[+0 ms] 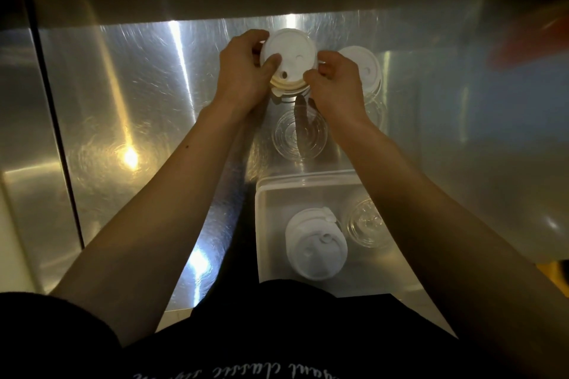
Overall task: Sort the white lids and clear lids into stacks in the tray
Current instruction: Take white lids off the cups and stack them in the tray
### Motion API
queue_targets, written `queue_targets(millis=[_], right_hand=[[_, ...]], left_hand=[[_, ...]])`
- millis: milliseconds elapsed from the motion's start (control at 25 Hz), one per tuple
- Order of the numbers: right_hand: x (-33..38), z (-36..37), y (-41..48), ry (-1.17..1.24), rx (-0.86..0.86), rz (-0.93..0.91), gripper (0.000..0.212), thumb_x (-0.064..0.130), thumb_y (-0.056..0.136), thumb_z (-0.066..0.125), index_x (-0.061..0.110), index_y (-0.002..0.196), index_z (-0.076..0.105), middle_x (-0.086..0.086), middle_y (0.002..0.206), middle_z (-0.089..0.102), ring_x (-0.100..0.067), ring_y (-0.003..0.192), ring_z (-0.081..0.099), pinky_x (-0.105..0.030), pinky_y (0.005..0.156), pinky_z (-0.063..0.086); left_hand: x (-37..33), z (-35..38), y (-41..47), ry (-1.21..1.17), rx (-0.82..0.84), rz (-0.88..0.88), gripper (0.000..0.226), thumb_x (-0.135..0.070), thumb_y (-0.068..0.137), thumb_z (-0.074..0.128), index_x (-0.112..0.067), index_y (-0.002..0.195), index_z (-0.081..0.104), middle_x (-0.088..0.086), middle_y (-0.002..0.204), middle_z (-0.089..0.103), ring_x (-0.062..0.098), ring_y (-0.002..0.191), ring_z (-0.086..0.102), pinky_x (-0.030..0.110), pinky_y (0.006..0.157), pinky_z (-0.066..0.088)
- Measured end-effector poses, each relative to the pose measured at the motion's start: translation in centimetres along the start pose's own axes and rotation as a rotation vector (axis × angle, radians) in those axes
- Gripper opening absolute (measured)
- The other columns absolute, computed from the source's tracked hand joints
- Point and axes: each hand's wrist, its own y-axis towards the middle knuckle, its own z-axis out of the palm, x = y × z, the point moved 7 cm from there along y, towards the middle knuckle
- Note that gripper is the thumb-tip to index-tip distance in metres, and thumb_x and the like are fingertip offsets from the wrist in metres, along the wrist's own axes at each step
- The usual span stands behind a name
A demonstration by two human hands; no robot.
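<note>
Here, both hands work a white lid off a nested bunch near the counter's far edge.
Left hand [243, 71] and right hand [334, 80] grasp the white lid [288, 49]; next, probably carry it to the tray [261, 224] at the near edge.

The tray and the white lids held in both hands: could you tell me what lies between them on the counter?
In the head view, a clear lid lies on the steel counter between the tray and the held white lids; otherwise bare.
</note>
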Motion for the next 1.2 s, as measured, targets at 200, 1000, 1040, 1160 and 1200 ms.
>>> queue_targets(millis=[200,1000,1040,1160,1200], right_hand=[[0.1,0.5,-0.1,-0.125,-0.021,-0.088,0.037,0.015,0.083,0.065,0.011,0.120,0.060,-0.006,0.113,0.069,-0.016,0.098,0.067,-0.031,0.084,0.058],[-0.6,2.7,-1.7,-0.218,0.035,-0.226,0.025,0.013,0.081,0.064,0.011,0.106,0.061,-0.005,0.104,0.070,-0.013,0.093,0.068,-0.028,0.077,0.059],[-0.6,2.7,-1.6,-0.226,0.036,-0.230,0.026,0.013,0.082,0.064,0.010,0.107,0.061,-0.004,0.105,0.071,-0.012,0.093,0.068,-0.023,0.075,0.058],[-0.3,2.8,-1.5,-0.272,0.040,-0.263,0.028,0.012,0.083,0.063,0.009,0.111,0.063,-0.004,0.107,0.071,-0.012,0.095,0.067,-0.021,0.079,0.056],[-0.2,2.9,-1.4,-0.279,0.042,-0.270,0.029,0.012,0.083,0.062,0.009,0.112,0.064,-0.004,0.107,0.071,-0.013,0.096,0.067,-0.026,0.083,0.056]], left_hand=[[0.8,-0.9,-1.7,-0.005,-0.038,0.002,0.041,-0.027,0.086,0.068,-0.010,0.122,0.057,0.007,0.121,0.066,0.008,0.100,0.059,-0.002,0.068,0.044],[4.0,-2.7,-6.0,-0.062,-0.111,-0.073,0.035,-0.024,0.086,0.068,-0.011,0.118,0.060,0.005,0.107,0.067,0.010,0.089,0.064,-0.004,0.063,0.043],[4.0,-2.7,-6.0,-0.066,-0.113,-0.080,0.035,-0.024,0.086,0.068,-0.011,0.117,0.060,0.006,0.109,0.068,0.010,0.089,0.064,-0.004,0.063,0.043],[4.1,-2.6,-6.1,-0.062,-0.122,-0.107,0.036,-0.026,0.086,0.069,-0.011,0.117,0.060,0.007,0.112,0.067,0.009,0.089,0.063,-0.004,0.063,0.043],[4.2,-2.6,-6.1,-0.057,-0.127,-0.110,0.036,-0.026,0.086,0.069,-0.010,0.117,0.060,0.007,0.112,0.067,0.010,0.089,0.063,-0.003,0.063,0.043]])
